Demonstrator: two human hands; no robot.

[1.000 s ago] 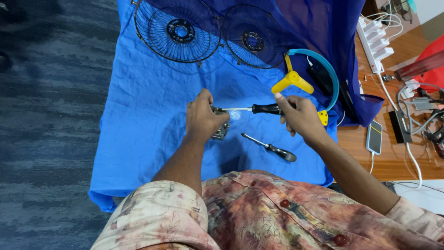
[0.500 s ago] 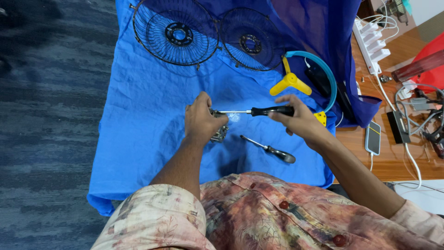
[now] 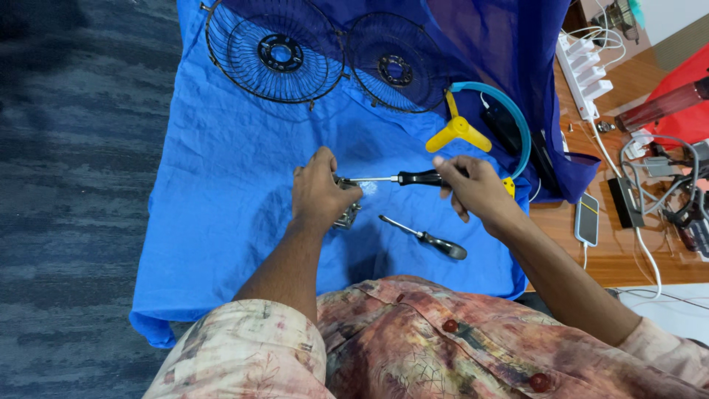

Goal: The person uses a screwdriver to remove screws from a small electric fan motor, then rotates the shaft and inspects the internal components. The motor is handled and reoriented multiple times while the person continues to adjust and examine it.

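Note:
My left hand grips a small grey metal motor part on the blue cloth. My right hand holds the black handle of a screwdriver, whose shaft lies level and points left into the metal part. A second black-handled screwdriver lies loose on the cloth just below and between my hands. A yellow fan blade sits inside a light blue ring above my right hand.
Two black wire fan grilles lie at the far edge of the cloth. To the right a wooden table carries a phone, a white power strip, cables and a red object. Dark carpet is on the left.
My right hand with the screwdriver has shifted slightly, its fingers turning on the handle. My left hand stays on the metal part.

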